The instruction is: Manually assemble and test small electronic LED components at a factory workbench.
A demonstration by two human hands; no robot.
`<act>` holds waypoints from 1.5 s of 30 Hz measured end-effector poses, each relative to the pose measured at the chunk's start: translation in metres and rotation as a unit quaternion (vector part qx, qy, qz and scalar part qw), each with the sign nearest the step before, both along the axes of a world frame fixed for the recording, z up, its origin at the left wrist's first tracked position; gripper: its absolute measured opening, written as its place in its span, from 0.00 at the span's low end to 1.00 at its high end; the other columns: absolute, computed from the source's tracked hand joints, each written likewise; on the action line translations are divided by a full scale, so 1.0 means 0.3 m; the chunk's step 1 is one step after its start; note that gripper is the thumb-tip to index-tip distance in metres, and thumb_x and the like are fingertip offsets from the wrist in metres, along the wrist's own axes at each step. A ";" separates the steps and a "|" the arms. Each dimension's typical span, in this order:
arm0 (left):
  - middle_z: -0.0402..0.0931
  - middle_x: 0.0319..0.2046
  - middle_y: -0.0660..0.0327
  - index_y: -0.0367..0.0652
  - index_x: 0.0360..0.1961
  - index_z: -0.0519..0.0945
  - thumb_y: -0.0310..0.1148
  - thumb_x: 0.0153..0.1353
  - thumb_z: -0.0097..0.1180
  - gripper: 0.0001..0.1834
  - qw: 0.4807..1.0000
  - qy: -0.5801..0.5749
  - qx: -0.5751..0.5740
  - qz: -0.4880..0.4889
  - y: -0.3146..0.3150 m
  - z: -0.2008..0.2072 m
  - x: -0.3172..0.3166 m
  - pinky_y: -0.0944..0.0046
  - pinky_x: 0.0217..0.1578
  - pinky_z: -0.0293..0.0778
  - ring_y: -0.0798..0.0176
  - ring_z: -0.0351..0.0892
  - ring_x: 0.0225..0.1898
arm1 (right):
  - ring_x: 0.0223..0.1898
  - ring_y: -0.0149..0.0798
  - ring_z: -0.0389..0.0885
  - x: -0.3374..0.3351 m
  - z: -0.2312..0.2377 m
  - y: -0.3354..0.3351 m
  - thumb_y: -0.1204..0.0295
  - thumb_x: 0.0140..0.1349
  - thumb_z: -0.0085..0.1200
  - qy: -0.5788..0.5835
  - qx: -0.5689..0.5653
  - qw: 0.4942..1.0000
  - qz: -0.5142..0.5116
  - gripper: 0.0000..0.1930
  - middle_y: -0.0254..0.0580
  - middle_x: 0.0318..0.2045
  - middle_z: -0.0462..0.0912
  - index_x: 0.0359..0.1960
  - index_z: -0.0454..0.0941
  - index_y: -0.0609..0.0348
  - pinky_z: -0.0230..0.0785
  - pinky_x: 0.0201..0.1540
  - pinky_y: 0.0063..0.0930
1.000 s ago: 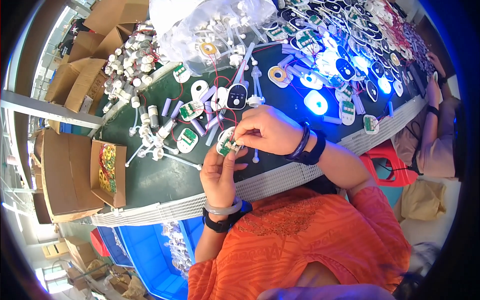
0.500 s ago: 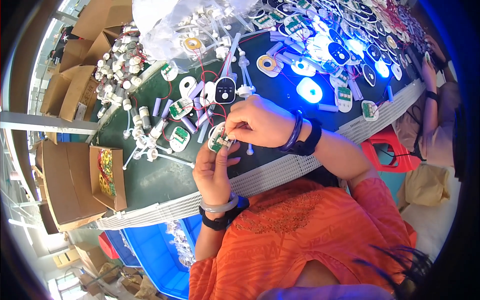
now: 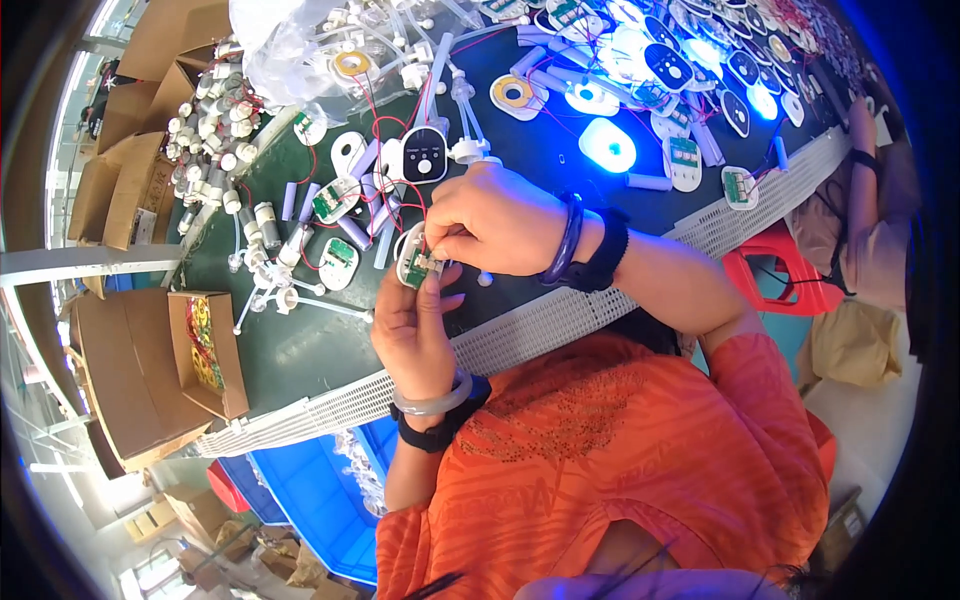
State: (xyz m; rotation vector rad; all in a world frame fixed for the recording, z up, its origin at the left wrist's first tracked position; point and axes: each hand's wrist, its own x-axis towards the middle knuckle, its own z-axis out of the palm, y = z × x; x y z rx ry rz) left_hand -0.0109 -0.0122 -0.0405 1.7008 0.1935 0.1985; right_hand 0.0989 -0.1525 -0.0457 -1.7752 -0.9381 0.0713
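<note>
My left hand [image 3: 412,340] grips a small white rounded housing with a green circuit board [image 3: 412,268] on its open face. Bent over the board's upper right edge, my right hand [image 3: 498,220] has thumb and forefinger pinched near a small pale connector. What lies between those fingertips is too small to make out. Red wires run from the table down to this housing. Just beyond the hands lie a black-faced panel [image 3: 424,155], a purple cylindrical cell [image 3: 353,231] and another white housing with a green board [image 3: 338,262].
Small motors [image 3: 215,135] are heaped at the left, beside cardboard boxes [image 3: 130,345]. White plastic tubing and a clear bag [image 3: 285,50] lie at the back. Lit blue housings [image 3: 607,147] glow at the right. A blue bin [image 3: 305,500] stands below the table edge; another person's arm [image 3: 862,190] is far right.
The whole view has shifted slightly, so the table and hands appear a little further up and left. Both hands keep nearly the same pose at the circuit board.
</note>
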 end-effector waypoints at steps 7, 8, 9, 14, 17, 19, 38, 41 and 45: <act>0.80 0.43 0.53 0.31 0.54 0.72 0.24 0.68 0.49 0.15 0.999 -0.004 -0.026 0.020 0.009 0.001 0.005 0.68 0.35 0.83 0.60 0.84 0.43 | 0.32 0.39 0.73 -0.002 0.010 -0.003 0.70 0.56 0.55 -0.093 -0.037 0.995 -0.002 0.02 0.30 0.26 0.77 0.27 0.79 0.50 0.60 0.43 0.33; 0.80 0.43 0.52 0.31 0.54 0.72 0.24 0.68 0.49 0.15 0.999 0.006 -0.045 0.017 0.018 0.001 0.007 0.68 0.35 0.83 0.59 0.84 0.43 | 0.32 0.39 0.73 -0.004 0.007 -0.004 0.70 0.56 0.55 -0.091 -0.036 0.995 -0.005 0.02 0.30 0.26 0.77 0.27 0.79 0.50 0.60 0.43 0.33; 0.80 0.44 0.50 0.30 0.54 0.72 0.25 0.68 0.49 0.15 0.999 0.006 -0.039 0.010 0.024 -0.002 0.011 0.67 0.36 0.83 0.58 0.84 0.43 | 0.32 0.40 0.73 -0.002 0.001 -0.005 0.69 0.56 0.56 -0.146 -0.040 0.988 -0.016 0.02 0.30 0.27 0.76 0.27 0.79 0.50 0.60 0.44 0.33; 0.80 0.44 0.51 0.30 0.55 0.71 0.26 0.68 0.49 0.16 0.999 0.018 -0.041 0.007 0.016 0.003 0.015 0.67 0.36 0.83 0.58 0.84 0.43 | 0.34 0.40 0.72 -0.006 0.010 -0.010 0.69 0.55 0.55 -0.195 -0.071 0.978 -0.027 0.02 0.31 0.27 0.75 0.28 0.79 0.50 0.60 0.45 0.33; 0.80 0.44 0.51 0.30 0.55 0.71 0.26 0.68 0.48 0.16 0.999 0.018 -0.044 0.003 0.018 -0.002 0.021 0.67 0.36 0.83 0.58 0.84 0.43 | 0.30 0.37 0.77 0.003 -0.012 -0.001 0.69 0.43 0.60 -0.220 -0.048 0.973 -0.052 0.04 0.28 0.26 0.78 0.23 0.79 0.48 0.60 0.41 0.34; 0.80 0.44 0.51 0.30 0.55 0.71 0.26 0.68 0.48 0.16 0.999 0.022 -0.046 0.006 0.016 -0.002 0.022 0.67 0.36 0.83 0.58 0.84 0.43 | 0.32 0.37 0.75 0.012 -0.001 -0.012 0.70 0.49 0.57 -0.202 -0.067 0.977 -0.028 0.02 0.29 0.27 0.77 0.26 0.79 0.49 0.60 0.43 0.33; 0.80 0.43 0.54 0.30 0.54 0.72 0.24 0.68 0.48 0.15 0.993 -0.047 0.100 0.046 -0.032 -0.009 0.007 0.67 0.35 0.82 0.64 0.82 0.41 | 0.29 0.39 0.75 -0.017 0.007 0.007 0.70 0.51 0.56 -0.113 -0.107 0.987 -0.046 0.03 0.32 0.23 0.78 0.22 0.79 0.52 0.62 0.41 0.35; 0.79 0.43 0.55 0.30 0.54 0.72 0.24 0.68 0.48 0.15 0.994 -0.045 0.088 0.041 -0.025 -0.019 0.011 0.68 0.35 0.82 0.64 0.82 0.41 | 0.27 0.42 0.76 -0.008 -0.001 0.006 0.72 0.50 0.56 -0.096 -0.071 0.992 -0.028 0.03 0.34 0.22 0.78 0.22 0.79 0.55 0.65 0.37 0.35; 0.79 0.43 0.55 0.30 0.54 0.72 0.25 0.68 0.48 0.15 0.992 -0.046 0.112 0.046 -0.036 -0.005 0.012 0.68 0.35 0.82 0.64 0.83 0.41 | 0.27 0.45 0.78 0.017 -0.015 -0.003 0.73 0.49 0.57 -0.028 -0.016 0.999 0.015 0.04 0.39 0.23 0.79 0.21 0.78 0.60 0.69 0.32 0.36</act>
